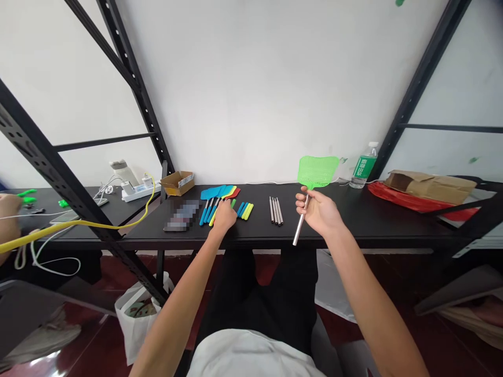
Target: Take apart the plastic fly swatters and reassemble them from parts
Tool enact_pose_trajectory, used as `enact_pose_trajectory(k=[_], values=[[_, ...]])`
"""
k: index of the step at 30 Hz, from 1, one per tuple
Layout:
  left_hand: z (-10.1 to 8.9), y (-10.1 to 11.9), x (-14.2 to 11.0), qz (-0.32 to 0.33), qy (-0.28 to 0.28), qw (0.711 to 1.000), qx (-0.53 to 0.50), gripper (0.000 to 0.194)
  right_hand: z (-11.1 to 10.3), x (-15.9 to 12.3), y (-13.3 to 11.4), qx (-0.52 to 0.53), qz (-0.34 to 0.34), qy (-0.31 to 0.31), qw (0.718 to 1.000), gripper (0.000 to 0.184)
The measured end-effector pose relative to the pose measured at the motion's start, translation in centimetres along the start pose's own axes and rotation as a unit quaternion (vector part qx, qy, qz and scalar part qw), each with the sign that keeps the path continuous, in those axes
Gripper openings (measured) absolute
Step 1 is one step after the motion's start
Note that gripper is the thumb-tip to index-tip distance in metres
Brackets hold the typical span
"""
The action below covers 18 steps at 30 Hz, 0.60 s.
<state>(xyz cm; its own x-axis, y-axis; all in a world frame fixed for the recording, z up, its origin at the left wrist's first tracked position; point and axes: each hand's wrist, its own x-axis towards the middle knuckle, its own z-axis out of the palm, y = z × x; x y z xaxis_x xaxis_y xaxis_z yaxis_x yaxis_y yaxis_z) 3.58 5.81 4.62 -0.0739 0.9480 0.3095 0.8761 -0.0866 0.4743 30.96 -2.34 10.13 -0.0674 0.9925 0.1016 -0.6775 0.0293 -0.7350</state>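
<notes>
My right hand (320,209) is closed around the metal rod of a green fly swatter (319,170), held up over the table's front edge. Its mesh head points upward and the bare rod (299,228) slants down below my fingers. My left hand (226,214) is down at the table with its fingers closed, and a green handle grip (233,202) pokes out at the fingertips. Beside it on the left lie several fly swatters with blue (212,193), yellow and red heads, partly covered by the hand. To its right lie loose blue and yellow handle grips (246,211).
Several metal rods (275,210) lie mid-table. A cardboard box (177,183) and a blurred dark flat object (183,214) are at left. A water bottle (363,165) and a paper bag (428,186) stand right. A yellow cable (78,222) crosses the left post; another person's hand (8,214) is far left.
</notes>
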Motion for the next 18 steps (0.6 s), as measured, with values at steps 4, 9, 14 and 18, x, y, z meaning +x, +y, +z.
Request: enact_pose_trajectory(k=[4, 9, 14, 18], values=[[1.0, -0.4, 0.7, 0.011, -0.01, 1.0, -0.016, 0.042, -0.8, 0.8, 0.7, -0.019, -0.026, -0.006, 0.999, 0.01], [1.4, -0.7, 0.3, 0.031, -0.015, 0.998, -0.049, 0.042, -1.5, 1.2, 1.2, -0.029, -0.038, -0.029, 0.998, 0.013], [0.0, 0.7, -0.9, 0.037, 0.02, 0.986, -0.159, 0.04, -1.1, 0.7, 1.5, -0.055, 0.005, -0.086, 0.995, 0.019], [-1.2, 4.9, -4.6, 0.065, -0.124, 0.878, -0.457, 0.047, 0.1, -0.3, 1.9, -0.041, 0.103, -0.174, 0.978, 0.02]])
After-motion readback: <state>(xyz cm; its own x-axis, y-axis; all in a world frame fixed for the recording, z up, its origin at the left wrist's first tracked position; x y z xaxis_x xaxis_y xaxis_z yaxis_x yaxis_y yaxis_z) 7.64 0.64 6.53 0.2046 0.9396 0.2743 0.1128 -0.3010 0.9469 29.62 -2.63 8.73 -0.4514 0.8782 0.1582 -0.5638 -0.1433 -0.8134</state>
